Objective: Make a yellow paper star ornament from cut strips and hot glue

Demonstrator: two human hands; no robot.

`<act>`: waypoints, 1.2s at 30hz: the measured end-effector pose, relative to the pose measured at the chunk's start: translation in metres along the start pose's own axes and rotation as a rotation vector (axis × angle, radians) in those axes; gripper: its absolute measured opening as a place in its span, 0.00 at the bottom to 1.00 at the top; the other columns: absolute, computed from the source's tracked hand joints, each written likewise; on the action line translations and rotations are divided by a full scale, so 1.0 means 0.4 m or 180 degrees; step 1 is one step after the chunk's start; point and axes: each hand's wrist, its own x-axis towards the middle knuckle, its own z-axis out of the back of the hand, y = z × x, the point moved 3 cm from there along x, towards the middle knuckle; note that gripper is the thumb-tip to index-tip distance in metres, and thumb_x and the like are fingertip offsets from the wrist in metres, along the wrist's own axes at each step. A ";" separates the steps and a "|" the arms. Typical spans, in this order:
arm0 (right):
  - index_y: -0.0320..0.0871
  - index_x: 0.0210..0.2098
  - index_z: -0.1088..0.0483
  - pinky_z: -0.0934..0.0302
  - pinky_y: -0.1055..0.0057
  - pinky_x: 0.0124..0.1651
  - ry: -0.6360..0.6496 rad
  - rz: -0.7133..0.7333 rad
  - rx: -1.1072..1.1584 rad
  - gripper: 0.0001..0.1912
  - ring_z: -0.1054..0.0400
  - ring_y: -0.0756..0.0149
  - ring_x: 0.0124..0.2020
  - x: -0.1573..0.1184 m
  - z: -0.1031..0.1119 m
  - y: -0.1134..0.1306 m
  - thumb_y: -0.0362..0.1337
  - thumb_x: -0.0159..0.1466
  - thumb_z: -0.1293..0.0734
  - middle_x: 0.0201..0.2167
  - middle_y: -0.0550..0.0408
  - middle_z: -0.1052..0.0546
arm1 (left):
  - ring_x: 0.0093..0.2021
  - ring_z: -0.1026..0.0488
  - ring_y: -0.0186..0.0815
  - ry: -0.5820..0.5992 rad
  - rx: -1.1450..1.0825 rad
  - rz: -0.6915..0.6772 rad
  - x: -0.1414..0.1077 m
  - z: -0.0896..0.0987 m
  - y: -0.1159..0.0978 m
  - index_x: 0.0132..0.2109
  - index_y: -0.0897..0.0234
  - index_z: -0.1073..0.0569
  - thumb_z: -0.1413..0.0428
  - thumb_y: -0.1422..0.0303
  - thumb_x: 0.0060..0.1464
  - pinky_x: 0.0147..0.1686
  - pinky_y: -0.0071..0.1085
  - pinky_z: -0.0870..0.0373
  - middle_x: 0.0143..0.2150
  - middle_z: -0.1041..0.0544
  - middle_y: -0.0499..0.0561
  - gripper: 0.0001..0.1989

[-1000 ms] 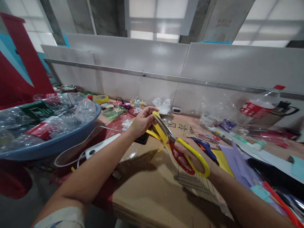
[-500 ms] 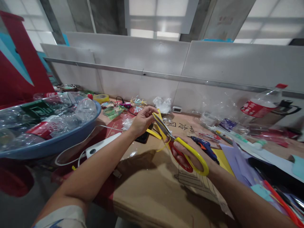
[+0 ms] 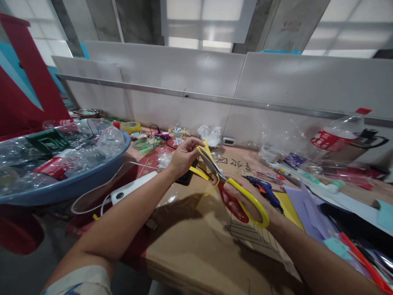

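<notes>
My left hand (image 3: 185, 157) pinches a piece of yellow paper (image 3: 206, 145) between thumb and fingertips above the cardboard. My right hand (image 3: 241, 197) grips scissors (image 3: 252, 201) with one yellow and one red handle loop. Their metal blades lie along the yellow paper, pointing up toward my left fingertips, and look nearly closed. A thin curled yellow sliver (image 3: 212, 190) hangs beside the blades. Below my left hand, a yellow strip (image 3: 199, 173) reaches toward the blades; whether it joins the held paper I cannot tell. A dark phone-like object (image 3: 185, 177) lies partly hidden behind my left hand.
Cardboard (image 3: 184, 246) covers the table in front of me. At left stands a blue basin (image 3: 123, 162) of plastic bottles, near a white power strip (image 3: 133, 187). To the right lie a blue glue gun (image 3: 268, 192), purple paper (image 3: 307, 209) and a large bottle (image 3: 334, 137).
The scissor blades have come closer together along the yellow paper. The thin yellow sliver hangs a little more to the right. My left hand has hardly moved.
</notes>
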 end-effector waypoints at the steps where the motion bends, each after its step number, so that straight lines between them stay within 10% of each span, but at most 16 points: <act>1: 0.44 0.34 0.38 0.49 0.82 0.11 -0.0018 0.0019 -0.0044 0.21 0.46 0.80 0.11 0.000 0.001 -0.001 0.55 0.59 0.32 0.21 0.66 0.37 | 0.30 0.32 0.26 0.0013 -0.0010 -0.0013 0.000 0.000 0.000 0.35 0.63 0.24 0.30 0.61 0.43 0.34 0.23 0.34 0.30 0.29 0.45 0.16; 36: 0.44 0.45 0.35 0.49 0.82 0.11 0.0244 0.0281 -0.0044 0.22 0.45 0.81 0.11 0.009 0.011 -0.023 0.55 0.63 0.34 0.24 0.66 0.37 | 0.27 0.35 0.26 0.0042 0.0073 0.0054 -0.008 -0.010 0.005 0.34 0.64 0.24 0.29 0.59 0.41 0.30 0.23 0.37 0.27 0.30 0.45 0.18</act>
